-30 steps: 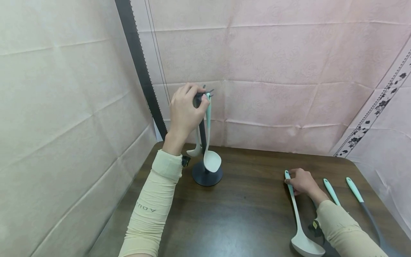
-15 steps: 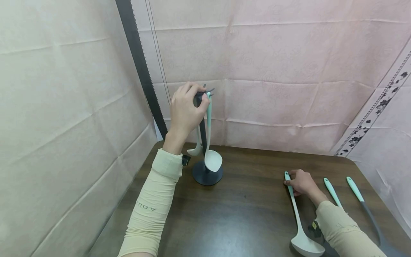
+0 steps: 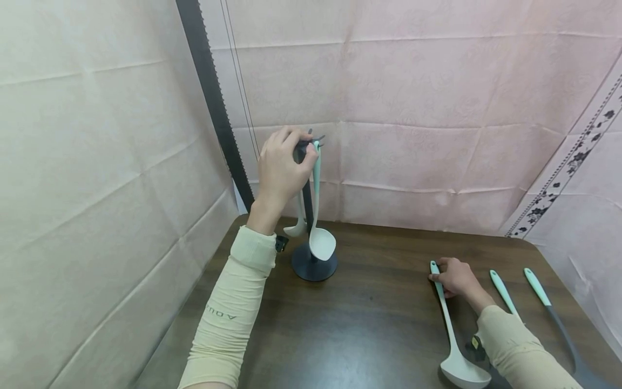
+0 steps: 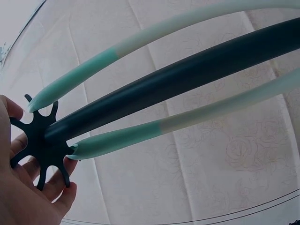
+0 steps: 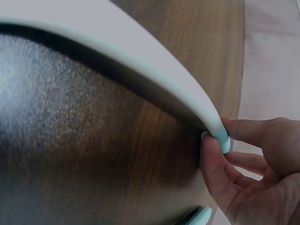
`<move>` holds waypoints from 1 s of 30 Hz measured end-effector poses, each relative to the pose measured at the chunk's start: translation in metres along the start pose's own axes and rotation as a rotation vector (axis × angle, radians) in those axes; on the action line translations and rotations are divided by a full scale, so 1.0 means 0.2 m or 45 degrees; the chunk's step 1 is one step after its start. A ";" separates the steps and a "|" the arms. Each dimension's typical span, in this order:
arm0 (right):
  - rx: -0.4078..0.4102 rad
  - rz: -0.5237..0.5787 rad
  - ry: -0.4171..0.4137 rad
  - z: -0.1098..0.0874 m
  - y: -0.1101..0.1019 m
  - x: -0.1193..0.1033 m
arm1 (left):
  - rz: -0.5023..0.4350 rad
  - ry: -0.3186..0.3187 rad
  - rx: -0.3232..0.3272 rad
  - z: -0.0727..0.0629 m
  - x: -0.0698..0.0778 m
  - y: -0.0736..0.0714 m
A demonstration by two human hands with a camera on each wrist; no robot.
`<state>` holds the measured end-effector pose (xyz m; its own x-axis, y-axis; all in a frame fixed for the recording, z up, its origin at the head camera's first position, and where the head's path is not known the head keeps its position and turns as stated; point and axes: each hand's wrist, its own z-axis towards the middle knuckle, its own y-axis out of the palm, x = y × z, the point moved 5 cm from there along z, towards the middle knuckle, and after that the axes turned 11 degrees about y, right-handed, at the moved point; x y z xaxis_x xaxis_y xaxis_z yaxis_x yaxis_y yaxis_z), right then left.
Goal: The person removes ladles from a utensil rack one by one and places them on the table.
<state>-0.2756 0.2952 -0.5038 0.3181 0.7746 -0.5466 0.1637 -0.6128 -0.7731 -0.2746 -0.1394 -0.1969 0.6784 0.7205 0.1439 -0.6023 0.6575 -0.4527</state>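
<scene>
My left hand (image 3: 284,167) grips the top of a dark utensil stand (image 3: 313,267), its fingers around the hooked disc (image 4: 43,136). A white ladle (image 3: 322,244) with a mint handle hangs from one hook, close to my thumb. Behind it hangs a second pale utensil (image 3: 295,228), partly covered by my hand; its mint handle (image 4: 75,77) shows in the left wrist view. At the right, my right hand (image 3: 459,278) pinches the mint handle end of another white ladle (image 3: 464,371), between thumb and fingers in the right wrist view. Its bowl points toward the front of the table.
Right of my right hand lies a mint handle (image 3: 502,290), the rest hidden by my sleeve. Farther right is a mint-handled utensil with a grey shaft (image 3: 563,329). The brown table (image 3: 369,302) ends at a cloth-covered wall (image 3: 413,135) behind.
</scene>
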 end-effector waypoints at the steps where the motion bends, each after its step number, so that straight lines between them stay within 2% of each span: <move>1: 0.004 -0.001 -0.004 0.00 0.00 0.00 | -0.005 -0.001 0.001 0.00 0.00 0.00; 8: 0.037 0.000 -0.045 -0.01 0.01 0.00 | -0.044 -0.004 0.027 0.00 0.01 -0.02; 21: 0.015 0.008 -0.097 -0.02 -0.04 -0.01 | -0.055 -0.020 0.018 0.01 0.01 -0.03; 30: -0.022 -0.042 -0.069 -0.03 -0.07 -0.02 | -0.024 0.003 0.015 0.01 0.01 -0.03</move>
<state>-0.2736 0.2992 -0.4879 0.2615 0.8014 -0.5380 0.1892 -0.5891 -0.7856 -0.2710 -0.1411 -0.1924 0.6908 0.7073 0.1504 -0.5942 0.6738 -0.4392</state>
